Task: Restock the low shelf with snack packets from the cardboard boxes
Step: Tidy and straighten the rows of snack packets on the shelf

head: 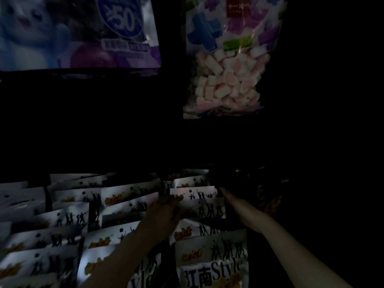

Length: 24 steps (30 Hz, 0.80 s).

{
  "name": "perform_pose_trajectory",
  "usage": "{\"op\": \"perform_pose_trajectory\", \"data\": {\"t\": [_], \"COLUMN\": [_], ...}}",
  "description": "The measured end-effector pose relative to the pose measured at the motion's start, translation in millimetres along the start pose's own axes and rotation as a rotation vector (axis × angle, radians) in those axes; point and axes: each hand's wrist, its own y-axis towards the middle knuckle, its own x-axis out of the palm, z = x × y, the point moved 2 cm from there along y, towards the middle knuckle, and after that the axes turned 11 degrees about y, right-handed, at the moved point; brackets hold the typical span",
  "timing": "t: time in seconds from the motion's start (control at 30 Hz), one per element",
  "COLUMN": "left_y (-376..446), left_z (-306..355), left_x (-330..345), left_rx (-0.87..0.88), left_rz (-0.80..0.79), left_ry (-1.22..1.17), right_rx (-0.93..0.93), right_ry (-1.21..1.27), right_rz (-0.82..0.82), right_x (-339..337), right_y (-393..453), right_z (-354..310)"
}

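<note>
- While the shelf is this dark, take every call below as a rough read.
- Your left hand (pixel 164 213) lies on top of the silver snack packets (pixel 197 196) in the right-hand row, fingers reaching forward over a packet's top edge. Looks like you're pressing the row back or squaring it up. Whether the fingers curl round the edge or lie flat, I cannot tell.
- Your right hand (pixel 223 192) reaches deep into the shadow beside that same row; fingers are lost in the dark, so grip cannot be told.
- Packets stand in overlapping rows across the low shelf, leaning back, printed faces forward. That keeps the labels readable and the rows tight.
- Hanging above: a marshmallow bag (pixel 226 65) and a blue-purple pouch (pixel 79 32), well clear of your hands.
- No cardboard boxes in view.
</note>
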Motion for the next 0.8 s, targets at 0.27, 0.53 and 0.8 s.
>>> {"op": "perform_pose_trajectory", "data": {"t": [0.27,0.53,0.8], "left_y": [-43,-57,-99], "left_z": [23,25,34], "left_x": [-16,-17,10], "left_rx": [0.229,0.31,0.475], "left_rz": [-0.111,0.11,0.198], "left_ry": [-0.322,0.322,0.457], "right_rx": [0.049,-0.039,-0.394], "right_ry": [-0.223,-0.537,-0.94], "right_rz": [-0.164,-0.254,-0.065], "right_x": [-6,9,-8], "right_y": [-47,-74,-119], "right_z": [8,23,39]}}
